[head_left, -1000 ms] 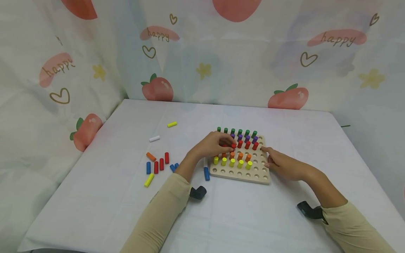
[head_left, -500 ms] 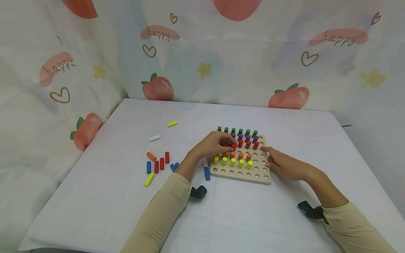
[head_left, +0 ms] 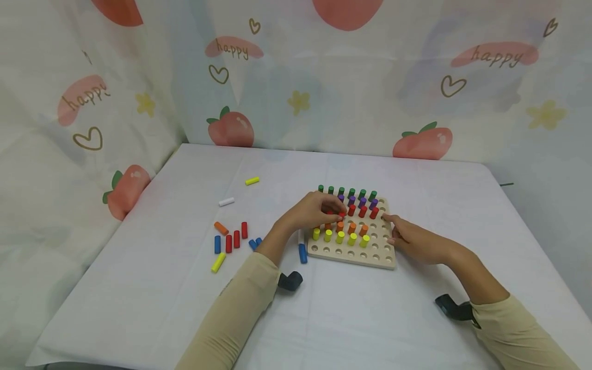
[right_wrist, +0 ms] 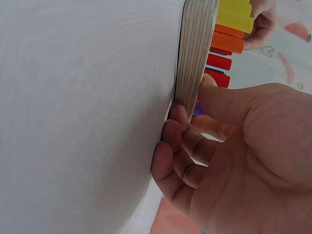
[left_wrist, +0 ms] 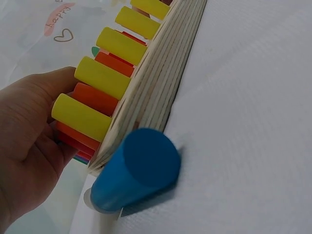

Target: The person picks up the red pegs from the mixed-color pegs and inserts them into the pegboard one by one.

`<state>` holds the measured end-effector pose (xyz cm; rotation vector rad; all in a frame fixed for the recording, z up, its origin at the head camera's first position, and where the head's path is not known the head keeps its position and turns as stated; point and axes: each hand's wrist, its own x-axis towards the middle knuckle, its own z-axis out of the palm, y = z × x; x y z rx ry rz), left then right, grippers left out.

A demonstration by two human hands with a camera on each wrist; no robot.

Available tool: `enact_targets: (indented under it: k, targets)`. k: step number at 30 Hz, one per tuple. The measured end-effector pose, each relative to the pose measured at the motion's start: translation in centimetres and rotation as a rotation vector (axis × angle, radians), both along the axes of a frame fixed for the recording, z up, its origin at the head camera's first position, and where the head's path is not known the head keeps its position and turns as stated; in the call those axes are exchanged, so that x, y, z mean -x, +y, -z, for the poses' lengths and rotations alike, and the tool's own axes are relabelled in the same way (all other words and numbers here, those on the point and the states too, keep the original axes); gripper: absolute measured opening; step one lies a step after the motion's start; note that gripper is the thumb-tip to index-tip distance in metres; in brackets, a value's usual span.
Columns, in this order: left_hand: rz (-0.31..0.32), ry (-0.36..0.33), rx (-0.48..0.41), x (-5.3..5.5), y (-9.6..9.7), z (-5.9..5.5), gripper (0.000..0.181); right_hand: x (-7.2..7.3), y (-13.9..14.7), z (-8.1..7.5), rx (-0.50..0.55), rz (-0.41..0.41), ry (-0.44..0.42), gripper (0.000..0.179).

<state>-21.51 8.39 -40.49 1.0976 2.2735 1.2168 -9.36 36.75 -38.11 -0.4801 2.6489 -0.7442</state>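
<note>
My left hand (head_left: 311, 210) reaches over a wooden pegboard (head_left: 351, 259) and pinches a red peg (head_left: 341, 216) between thumb and fingers in the red row. The peg's lower end is hidden. With the thumb on top and fingers against its side, my right hand (head_left: 418, 242) holds the board's right edge. Rows of green, purple, red, orange and yellow pegs stand upright in the board. In the left wrist view, yellow pegs (left_wrist: 102, 78) rise in front of the left hand (left_wrist: 24, 136). The right wrist view shows the right thumb at the board's laminated edge (right_wrist: 195, 53).
Beside the board's near left corner lies a blue peg (head_left: 302, 253), with a white peg (head_left: 301, 237) behind it. Loose red pegs (head_left: 236, 239), an orange peg (head_left: 221, 228) and several others lie farther left on the white tablecloth (head_left: 152, 288). A printed curtain (head_left: 324, 87) encloses the back.
The red peg under my left fingers sits slightly lower than half a second ago. My right hand keeps its hold on the board's edge.
</note>
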Motion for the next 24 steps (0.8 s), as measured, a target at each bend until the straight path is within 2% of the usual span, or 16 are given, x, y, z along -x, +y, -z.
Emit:
enact_targets:
  k: [11,17,24]
  targets:
    - [0.005,0.006,0.005,0.0,0.0,-0.1,0.02,0.1,0.1,0.1,0.01,0.002,-0.005,0.065]
    - [-0.004,0.04,0.023,-0.3,-0.2,-0.6,0.02,0.0,0.1,0.1,0.018,0.0,-0.003,0.064]
    - [0.001,0.034,0.024,-0.4,-0.7,-1.4,0.022,0.0,0.3,0.1,0.012,0.0,0.002,0.064]
